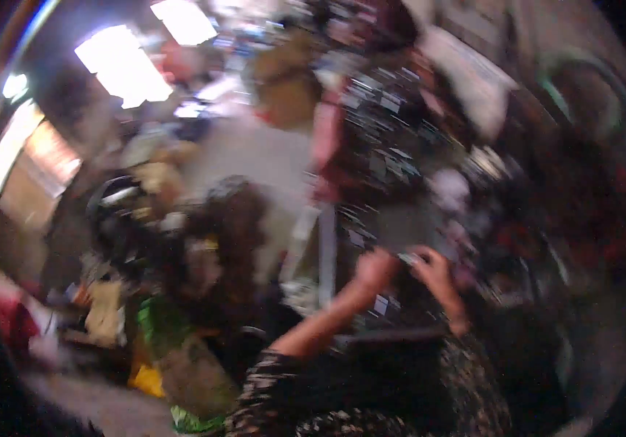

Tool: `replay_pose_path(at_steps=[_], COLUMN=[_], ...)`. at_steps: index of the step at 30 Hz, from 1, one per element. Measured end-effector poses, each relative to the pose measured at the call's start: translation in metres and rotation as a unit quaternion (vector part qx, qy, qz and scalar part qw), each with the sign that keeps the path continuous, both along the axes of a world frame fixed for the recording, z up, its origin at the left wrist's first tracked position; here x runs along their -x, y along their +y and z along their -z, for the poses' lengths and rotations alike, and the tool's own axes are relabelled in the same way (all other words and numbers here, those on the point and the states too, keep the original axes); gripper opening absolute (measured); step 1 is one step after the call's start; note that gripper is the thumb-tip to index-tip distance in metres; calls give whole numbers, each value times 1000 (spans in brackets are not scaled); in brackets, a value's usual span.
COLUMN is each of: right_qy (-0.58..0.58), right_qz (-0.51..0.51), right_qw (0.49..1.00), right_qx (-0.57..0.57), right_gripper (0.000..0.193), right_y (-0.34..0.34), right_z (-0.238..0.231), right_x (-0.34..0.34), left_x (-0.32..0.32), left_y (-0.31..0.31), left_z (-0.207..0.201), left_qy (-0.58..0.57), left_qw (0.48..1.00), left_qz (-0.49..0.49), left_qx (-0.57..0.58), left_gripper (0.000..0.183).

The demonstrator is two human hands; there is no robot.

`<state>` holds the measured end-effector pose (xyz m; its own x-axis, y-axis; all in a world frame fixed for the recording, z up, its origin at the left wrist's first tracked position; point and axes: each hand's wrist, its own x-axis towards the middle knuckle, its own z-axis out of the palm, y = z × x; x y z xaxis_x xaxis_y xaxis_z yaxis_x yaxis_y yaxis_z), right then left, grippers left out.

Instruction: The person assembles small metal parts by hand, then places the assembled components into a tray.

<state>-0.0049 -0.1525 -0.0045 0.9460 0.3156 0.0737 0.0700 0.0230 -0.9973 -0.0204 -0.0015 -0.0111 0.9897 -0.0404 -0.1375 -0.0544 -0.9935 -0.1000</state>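
Motion blurs the whole picture. My left hand [377, 268] is bunched up like a fist over the near part of a dark work table [393, 335]; whatever lies inside its fingers is hidden. Close by on the right, my right hand [435, 273] has its thumb and fingers drawn together at a small pale piece [406, 258], too smeared to name. The two hands are a short gap apart. Below the left hand, a small whitish flat piece [380, 304] shows on the dark surface. Many glinting small pieces [386, 164] lie scattered farther up the table.
A pale strip [327, 251] edges the table's left side, with a pink edge [327, 138] beyond it. To the left are a green sack [163, 324], a yellow thing [147, 380] and blurred clutter. A dark red shape [393, 25] stands at the far end. Bright windows [123, 65] glare upper left.
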Motion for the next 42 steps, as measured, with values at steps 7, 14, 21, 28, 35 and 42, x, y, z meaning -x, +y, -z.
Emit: replay_pose_path(at_steps=[7, 14, 21, 28, 35, 42], right_qy=[-5, -109, -58, 31, -15, 13], right_qz=[-38, -19, 5, -22, 36, 5], right_qw=[995, 981, 994, 998, 999, 998], right_qx=[87, 159, 90, 58, 38, 57], right_gripper=[15, 13, 15, 23, 18, 17], right_y=[1, 11, 11, 10, 14, 17], right_z=[4, -6, 10, 9, 20, 6], right_x=[11, 12, 10, 11, 6, 15], left_x=[15, 9, 27, 36, 36, 44], left_y=[7, 42, 35, 33, 37, 35], left_z=[21, 32, 25, 11, 16, 12], left_qy=[-52, -82, 100, 131, 139, 137], left_qw=[994, 909, 630, 586, 519, 523], left_qz=[85, -39, -145, -140, -174, -155], left_qx=[-37, 406, 757, 788, 825, 827], left_gripper=[17, 18, 20, 22, 23, 22])
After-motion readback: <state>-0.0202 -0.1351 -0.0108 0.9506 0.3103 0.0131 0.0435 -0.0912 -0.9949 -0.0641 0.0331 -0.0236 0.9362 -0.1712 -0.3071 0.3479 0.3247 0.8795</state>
